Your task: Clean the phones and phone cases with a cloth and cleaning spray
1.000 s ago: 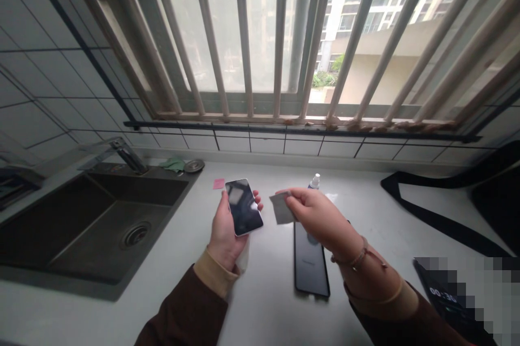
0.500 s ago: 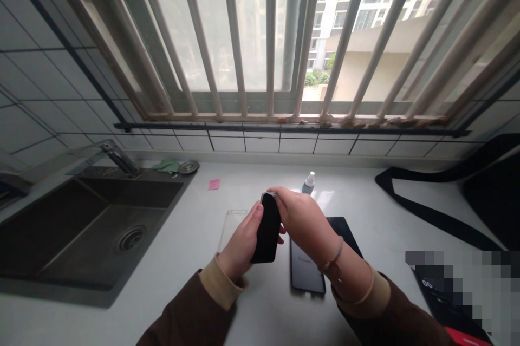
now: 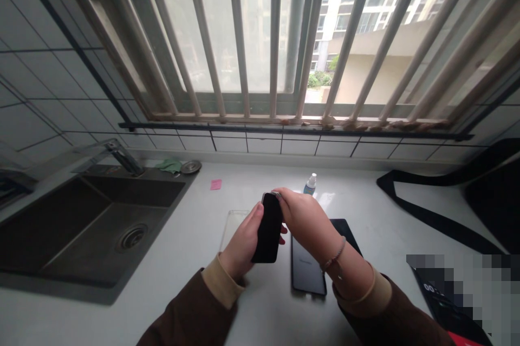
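Note:
A black smartphone (image 3: 268, 233), dark screen up, is held tilted above the counter. My left hand (image 3: 240, 240) is wrapped round its left side, thumb along the edge and fingertips showing past the right side. My right hand (image 3: 299, 209) closes on the phone's top right corner; its fingertips are mostly hidden, so any small thing under them cannot be made out. Left of the phone lies a clear phone case (image 3: 231, 222), partly behind my left hand. Below my right forearm rests a dark tablet-like device (image 3: 307, 271) with faint text on its screen.
At the left is a steel sink (image 3: 101, 232) with a faucet (image 3: 124, 157), a green cloth (image 3: 169, 165) and a drain strainer (image 3: 190, 167). A pink note (image 3: 215, 184) and small bottle (image 3: 310, 184) stand farther back. Black straps (image 3: 430, 216) lie at right, before a barred window (image 3: 276, 53).
The view has shifted slightly. Both hands keep their hold on the phone, with barely any visible movement of the fingers.

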Demonstrator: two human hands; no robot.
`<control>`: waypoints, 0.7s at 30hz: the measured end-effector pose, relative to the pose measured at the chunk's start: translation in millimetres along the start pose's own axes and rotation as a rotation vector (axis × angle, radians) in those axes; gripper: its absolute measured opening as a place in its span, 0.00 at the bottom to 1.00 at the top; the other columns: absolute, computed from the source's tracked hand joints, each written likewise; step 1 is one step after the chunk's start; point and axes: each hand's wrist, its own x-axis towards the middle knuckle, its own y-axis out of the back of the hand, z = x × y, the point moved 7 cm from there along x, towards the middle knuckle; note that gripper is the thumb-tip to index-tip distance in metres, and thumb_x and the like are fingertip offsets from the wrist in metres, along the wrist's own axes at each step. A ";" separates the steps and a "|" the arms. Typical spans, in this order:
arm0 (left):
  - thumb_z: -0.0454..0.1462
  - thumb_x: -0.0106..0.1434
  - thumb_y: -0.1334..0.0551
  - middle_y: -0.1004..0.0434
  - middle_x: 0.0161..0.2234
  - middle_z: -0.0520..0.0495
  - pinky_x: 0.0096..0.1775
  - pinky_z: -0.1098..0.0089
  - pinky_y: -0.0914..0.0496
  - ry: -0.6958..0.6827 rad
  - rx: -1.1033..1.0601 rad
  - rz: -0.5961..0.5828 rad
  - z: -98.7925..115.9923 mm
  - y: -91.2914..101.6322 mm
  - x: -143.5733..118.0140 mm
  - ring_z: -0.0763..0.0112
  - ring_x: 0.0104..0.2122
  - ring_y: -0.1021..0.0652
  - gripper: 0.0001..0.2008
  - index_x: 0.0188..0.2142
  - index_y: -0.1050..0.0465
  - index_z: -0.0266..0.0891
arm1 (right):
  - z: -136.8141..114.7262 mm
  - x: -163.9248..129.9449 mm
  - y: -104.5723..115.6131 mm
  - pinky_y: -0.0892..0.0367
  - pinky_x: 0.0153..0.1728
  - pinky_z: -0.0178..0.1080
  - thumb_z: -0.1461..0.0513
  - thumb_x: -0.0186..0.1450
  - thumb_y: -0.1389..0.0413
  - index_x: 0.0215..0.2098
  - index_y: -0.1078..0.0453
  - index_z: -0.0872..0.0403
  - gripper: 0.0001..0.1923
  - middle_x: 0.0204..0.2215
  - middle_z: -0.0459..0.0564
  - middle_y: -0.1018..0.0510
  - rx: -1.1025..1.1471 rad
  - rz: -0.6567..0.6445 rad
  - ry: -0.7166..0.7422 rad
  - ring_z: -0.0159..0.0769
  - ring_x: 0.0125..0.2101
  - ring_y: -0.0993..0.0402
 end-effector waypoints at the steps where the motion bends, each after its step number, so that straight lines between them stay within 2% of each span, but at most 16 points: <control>1: 0.59 0.72 0.42 0.16 0.35 0.39 0.32 0.66 0.26 0.018 -0.034 0.002 -1.1 -0.4 0.2 0.61 0.28 0.17 0.29 0.52 0.27 0.36 | 2.7 0.3 0.8 0.29 0.33 0.37 0.64 0.78 0.52 0.53 0.22 0.53 0.16 0.33 0.50 0.14 0.005 -0.002 -0.030 0.40 0.34 0.16; 3: 0.60 0.72 0.43 0.16 0.35 0.37 0.32 0.67 0.26 0.072 -0.095 -0.006 -6.3 -1.5 0.8 0.62 0.28 0.17 0.31 0.50 0.24 0.33 | 5.2 0.3 1.6 0.29 0.32 0.36 0.63 0.78 0.52 0.53 0.22 0.53 0.16 0.31 0.49 0.15 0.025 0.004 -0.063 0.39 0.32 0.17; 6: 0.59 0.72 0.43 0.17 0.32 0.39 0.30 0.68 0.26 0.155 -0.139 -0.012 -15.4 -1.8 1.0 0.63 0.26 0.18 0.30 0.48 0.23 0.34 | 0.1 -0.6 0.1 0.26 0.36 0.38 0.64 0.78 0.52 0.54 0.23 0.53 0.17 0.37 0.51 0.13 0.054 0.017 -0.016 0.40 0.36 0.15; 9: 0.58 0.73 0.43 0.18 0.30 0.41 0.28 0.67 0.25 0.206 -0.155 -0.012 -18.7 -2.3 -0.2 0.63 0.24 0.19 0.28 0.47 0.22 0.35 | -10.8 -2.1 -5.2 0.22 0.50 0.42 0.68 0.77 0.51 0.57 0.24 0.53 0.17 0.49 0.54 0.14 0.093 0.019 0.140 0.42 0.49 0.15; 11: 0.56 0.74 0.45 0.18 0.31 0.40 0.28 0.65 0.24 0.227 -0.200 -0.032 -17.4 -5.1 -1.3 0.62 0.25 0.19 0.27 0.47 0.21 0.34 | -14.9 -3.6 -12.4 0.26 0.60 0.45 0.70 0.76 0.50 0.57 0.24 0.53 0.18 0.59 0.56 0.19 0.087 -0.005 0.250 0.46 0.61 0.23; 13: 0.51 0.76 0.47 0.19 0.31 0.40 0.28 0.64 0.23 0.229 -0.274 -0.049 -14.3 -8.3 -2.2 0.62 0.26 0.19 0.24 0.46 0.21 0.34 | -13.3 -4.4 -21.1 0.30 0.65 0.47 0.72 0.74 0.49 0.57 0.24 0.54 0.19 0.65 0.58 0.25 0.051 -0.037 0.312 0.48 0.68 0.31; 17: 0.42 0.74 0.45 0.19 0.31 0.42 0.28 0.64 0.22 0.198 -0.400 -0.036 -10.9 -11.6 -3.2 0.63 0.27 0.19 0.16 0.40 0.21 0.35 | -7.8 -4.2 -29.1 0.32 0.67 0.48 0.75 0.70 0.47 0.55 0.24 0.52 0.21 0.65 0.57 0.24 0.011 -0.052 0.374 0.48 0.68 0.32; 21: 0.41 0.72 0.41 0.19 0.32 0.43 0.28 0.66 0.22 0.157 -0.441 0.028 -11.8 -9.9 -4.0 0.64 0.28 0.19 0.12 0.42 0.20 0.36 | -14.8 -5.8 -20.4 0.36 0.70 0.54 0.76 0.69 0.44 0.52 0.25 0.52 0.19 0.60 0.56 0.20 0.005 -0.043 0.480 0.49 0.69 0.33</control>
